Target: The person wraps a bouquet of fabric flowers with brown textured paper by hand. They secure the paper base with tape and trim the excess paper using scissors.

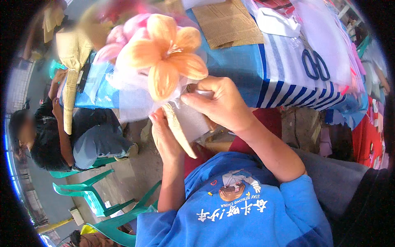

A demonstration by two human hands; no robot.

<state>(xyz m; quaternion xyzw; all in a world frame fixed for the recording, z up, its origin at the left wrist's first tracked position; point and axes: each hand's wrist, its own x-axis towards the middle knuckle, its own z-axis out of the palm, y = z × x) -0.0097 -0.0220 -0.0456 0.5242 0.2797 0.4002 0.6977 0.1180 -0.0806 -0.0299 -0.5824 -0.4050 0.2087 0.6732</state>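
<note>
An artificial flower bouquet (168,53) is in front of me, with a large orange bloom and blurred pink ones behind it. White sheer wrapping (133,96) surrounds its lower part, and a pale, tapering wrapped stem (179,131) slants down toward my lap. My left hand (166,142) is closed round the bouquet beside the stem, its fingers partly hidden. With thumb and fingers pinched together, my right hand (224,103) grips the white wrapping just under the orange bloom.
The table's blue and striped cover (236,66) carries brown printed paper (226,24), black-handled scissors (314,66) and white sheets (325,45). At left a seated person (51,136) is near a paper-wrapped bouquet (74,53). Green plastic chairs (92,197) stand at lower left.
</note>
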